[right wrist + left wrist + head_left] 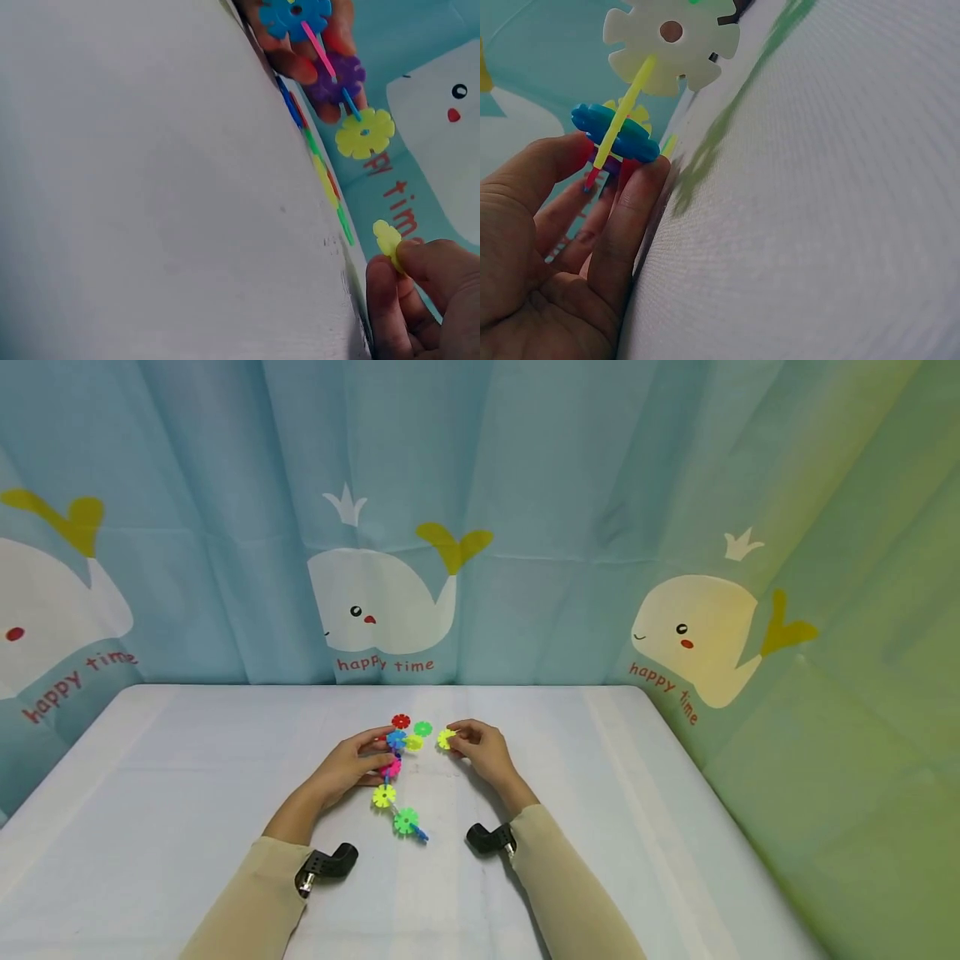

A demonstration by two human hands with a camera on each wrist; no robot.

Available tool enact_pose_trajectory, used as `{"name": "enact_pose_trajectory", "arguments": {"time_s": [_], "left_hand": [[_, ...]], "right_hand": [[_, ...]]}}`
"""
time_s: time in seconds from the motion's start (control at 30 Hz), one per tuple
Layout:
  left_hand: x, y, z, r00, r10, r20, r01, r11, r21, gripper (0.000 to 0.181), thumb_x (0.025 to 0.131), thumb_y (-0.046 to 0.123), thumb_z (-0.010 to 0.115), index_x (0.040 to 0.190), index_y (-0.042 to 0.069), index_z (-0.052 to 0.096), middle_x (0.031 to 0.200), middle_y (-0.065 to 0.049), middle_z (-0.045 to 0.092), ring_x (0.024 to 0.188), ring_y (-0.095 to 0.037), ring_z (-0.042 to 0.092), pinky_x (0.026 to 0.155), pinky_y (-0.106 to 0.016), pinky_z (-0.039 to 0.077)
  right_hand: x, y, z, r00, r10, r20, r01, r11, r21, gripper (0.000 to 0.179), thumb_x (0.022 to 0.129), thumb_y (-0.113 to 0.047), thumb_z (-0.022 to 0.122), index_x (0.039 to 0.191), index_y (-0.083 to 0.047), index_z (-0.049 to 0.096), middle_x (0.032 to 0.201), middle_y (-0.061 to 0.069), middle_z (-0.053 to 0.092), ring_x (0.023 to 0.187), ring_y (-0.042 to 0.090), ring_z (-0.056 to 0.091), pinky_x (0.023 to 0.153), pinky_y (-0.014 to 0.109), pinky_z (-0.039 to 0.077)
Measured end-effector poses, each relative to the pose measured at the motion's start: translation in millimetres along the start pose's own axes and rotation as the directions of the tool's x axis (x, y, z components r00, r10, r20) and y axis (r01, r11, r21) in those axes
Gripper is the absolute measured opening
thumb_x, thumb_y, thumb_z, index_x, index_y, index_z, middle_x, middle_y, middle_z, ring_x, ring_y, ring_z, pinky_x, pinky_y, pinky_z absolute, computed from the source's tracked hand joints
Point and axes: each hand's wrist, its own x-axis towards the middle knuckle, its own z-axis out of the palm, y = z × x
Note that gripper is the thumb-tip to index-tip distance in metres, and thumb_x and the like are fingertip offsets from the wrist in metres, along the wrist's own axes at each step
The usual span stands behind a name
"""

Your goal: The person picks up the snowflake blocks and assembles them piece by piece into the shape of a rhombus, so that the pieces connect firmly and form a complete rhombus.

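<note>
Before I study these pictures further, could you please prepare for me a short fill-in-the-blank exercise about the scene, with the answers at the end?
1. The left hand holds a chain of joined discs, while the right hand pinches a single ____ disc.
2. In the head view, the end of the chain nearest the camera is ____ in colour.
3. In that view, ____ whales show on the curtain.
4. Red lettering beneath them reads "happy ____".

Missing words: yellow; blue; three; time.

yellow disc (385, 236), whale-print blue curtain (540, 518)
</note>
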Motion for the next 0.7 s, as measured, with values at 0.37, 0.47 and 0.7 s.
{"name": "enact_pose_trajectory", "arguments": {"time_s": [0.37,0.47,0.7], "left_hand": [[1.4,-0.6,-0.4,1.000,-0.006,0.005,0.006,1.000,0.002,0.060,0.097,0.016,0.064,0.152,0.015,0.038,0.143,-0.022,0.043,0.095,-0.012,0.062,0.080,-0.029,0.059],[0.8,-0.6,-0.7,1.000,0.001,0.011,-0.001,1.000,0.004,0.060,0.097,0.016,0.063,0.152,0.014,0.038,0.143,-0.022,0.044,0.094,-0.012,0.062,0.080,-0.030,0.059],[-0.8,-0.1,0.0,1.000,0.017,0.012,-0.017,1.000,0.009,0.060,0.098,0.015,0.062,0.152,0.013,0.037,0.143,-0.023,0.046,0.094,-0.011,0.062,0.078,-0.030,0.059]], "right_hand": [[-15.3,-7.0,1.6,0.999,0.035,0.036,-0.038,0.996,0.081,0.025,0.089,0.000,0.068,0.113,0.009,0.068,0.092,0.017,0.067,0.076,0.015,0.068,0.073,0.031,0.060],[-12.8,0.6,3.5,0.999,0.046,0.024,-0.048,0.996,0.078,0.024,0.090,-0.001,0.068,0.113,0.006,0.069,0.091,0.013,0.068,0.074,0.011,0.067,0.071,0.027,0.060],[-13.7,2.1,5.6,0.999,0.039,0.036,-0.042,0.997,0.069,0.024,0.090,-0.002,0.066,0.114,0.005,0.069,0.091,0.010,0.068,0.072,0.006,0.066,0.070,0.024,0.059]]}}
